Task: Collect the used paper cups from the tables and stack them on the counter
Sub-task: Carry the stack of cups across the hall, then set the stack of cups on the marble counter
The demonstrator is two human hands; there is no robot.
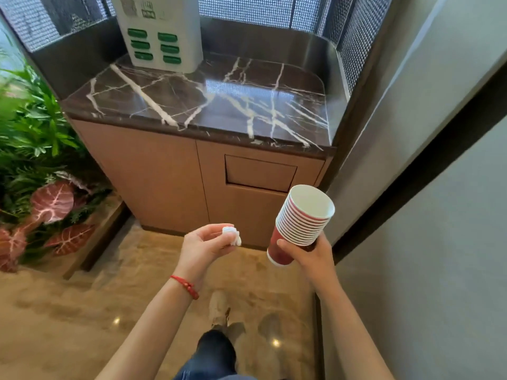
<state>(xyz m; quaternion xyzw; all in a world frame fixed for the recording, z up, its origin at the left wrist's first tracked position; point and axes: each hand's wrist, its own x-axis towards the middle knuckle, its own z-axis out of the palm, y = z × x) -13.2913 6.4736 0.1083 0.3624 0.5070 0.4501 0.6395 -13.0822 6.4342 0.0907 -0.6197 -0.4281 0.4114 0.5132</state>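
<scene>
A nested stack of several red paper cups (301, 220) with white rims and insides tilts up to the right, held near its base by my right hand (310, 255). My left hand (204, 246) pinches a small crumpled white tissue (232, 235) between thumb and fingers. Both hands hover over the floor, below and in front of the dark marble counter (208, 105) with white veins. The counter sits on a brown wooden cabinet (153, 176).
A white box with green slots (159, 31) stands at the counter's back left. The cabinet front has a rectangular flap (260, 172). Green and red-leaved plants (41, 165) fill the left side. A grey wall (425, 187) rises close on the right. The floor is polished beige stone (68, 311).
</scene>
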